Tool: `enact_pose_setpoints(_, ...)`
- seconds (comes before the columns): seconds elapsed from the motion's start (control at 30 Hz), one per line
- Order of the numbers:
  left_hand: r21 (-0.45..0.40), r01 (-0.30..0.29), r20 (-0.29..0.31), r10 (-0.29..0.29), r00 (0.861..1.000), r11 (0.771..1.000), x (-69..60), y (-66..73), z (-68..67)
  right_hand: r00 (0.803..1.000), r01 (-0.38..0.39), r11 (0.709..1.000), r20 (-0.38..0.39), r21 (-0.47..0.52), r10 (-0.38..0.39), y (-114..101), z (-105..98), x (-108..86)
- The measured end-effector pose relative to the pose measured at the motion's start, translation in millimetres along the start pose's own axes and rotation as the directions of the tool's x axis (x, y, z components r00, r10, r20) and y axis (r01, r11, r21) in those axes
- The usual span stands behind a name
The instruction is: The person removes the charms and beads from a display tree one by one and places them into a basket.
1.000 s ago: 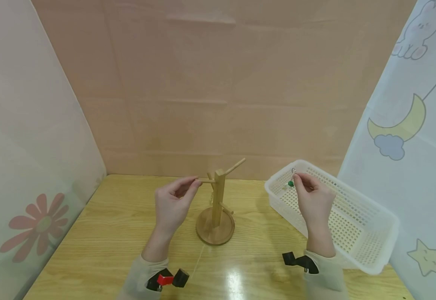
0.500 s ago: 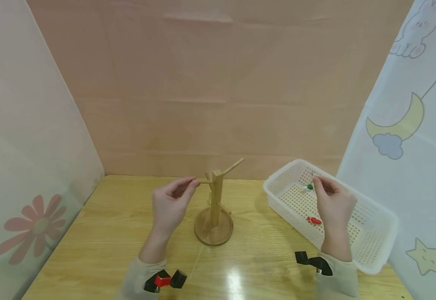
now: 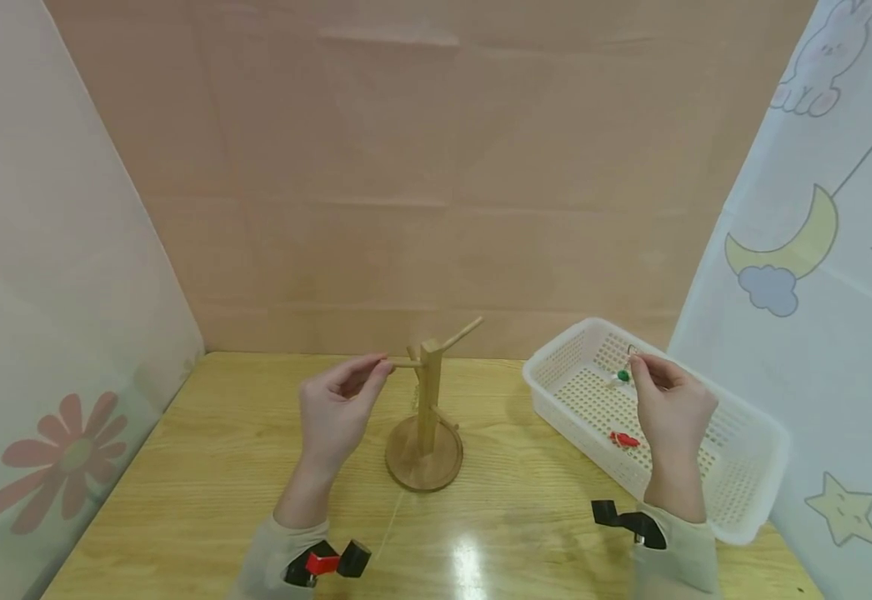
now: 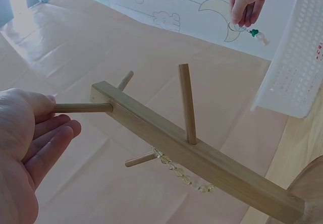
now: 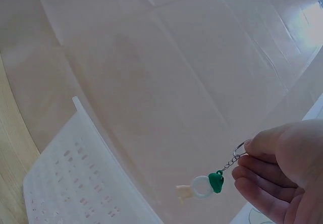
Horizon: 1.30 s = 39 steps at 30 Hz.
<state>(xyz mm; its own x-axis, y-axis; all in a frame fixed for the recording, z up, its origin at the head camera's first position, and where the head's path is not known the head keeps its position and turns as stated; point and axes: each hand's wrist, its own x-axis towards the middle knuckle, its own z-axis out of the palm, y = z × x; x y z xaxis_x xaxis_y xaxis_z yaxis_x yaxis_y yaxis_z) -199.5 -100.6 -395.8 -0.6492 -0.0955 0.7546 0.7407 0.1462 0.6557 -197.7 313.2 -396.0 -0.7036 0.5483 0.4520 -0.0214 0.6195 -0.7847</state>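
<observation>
My left hand pinches the end of an upper peg on a wooden peg stand. In the left wrist view a string of clear yellowish beads hangs from a lower peg. My right hand pinches the metal ring of a keychain, held above the white basket. From its short chain dangle a green piece, a white ring and a cream-coloured piece. The stand's round base rests on the table.
The white perforated basket stands at the right of the wooden table. A small red item lies inside it. Pink cloth hangs behind, and printed white cloths hang at both sides.
My right hand has moved right with the keychain, farther over the basket, and the red item has come into sight. The left hand keeps its pinch on the peg. The view shifts slightly.
</observation>
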Motion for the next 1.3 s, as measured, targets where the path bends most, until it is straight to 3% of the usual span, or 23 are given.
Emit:
enact_pose_setpoints(0.43,0.021,-0.004,-0.001,0.004,1.000,1.000,-0.5,-1.4,-0.1,0.996,-0.026,0.999,0.087,-0.032,0.029,4,1,1.4)
enact_pose_setpoints(0.6,0.017,-0.005,0.001,0.005,1.000,1.000,-0.3,-0.9,0.2,0.989,-0.027,0.995,0.141,-0.097,0.041,5,0,-0.4)
enact_pose_setpoints(0.83,0.009,-0.021,-0.002,0.021,1.000,1.000,-0.4,-1.7,0.4,0.939,0.014,0.979,0.340,-0.204,0.057,14,2,-1.8)
enact_pose_setpoints(1.13,0.014,-0.027,-0.007,0.027,1.000,1.000,-1.1,-2.0,0.2,0.906,0.068,0.976,0.421,-0.208,0.026,19,6,-1.4)
enact_pose_setpoints(1.3,0.011,-0.020,-0.004,0.020,1.000,1.000,-0.3,-0.9,0.0,0.862,0.047,0.975,0.502,-0.218,0.071,19,3,-1.0)
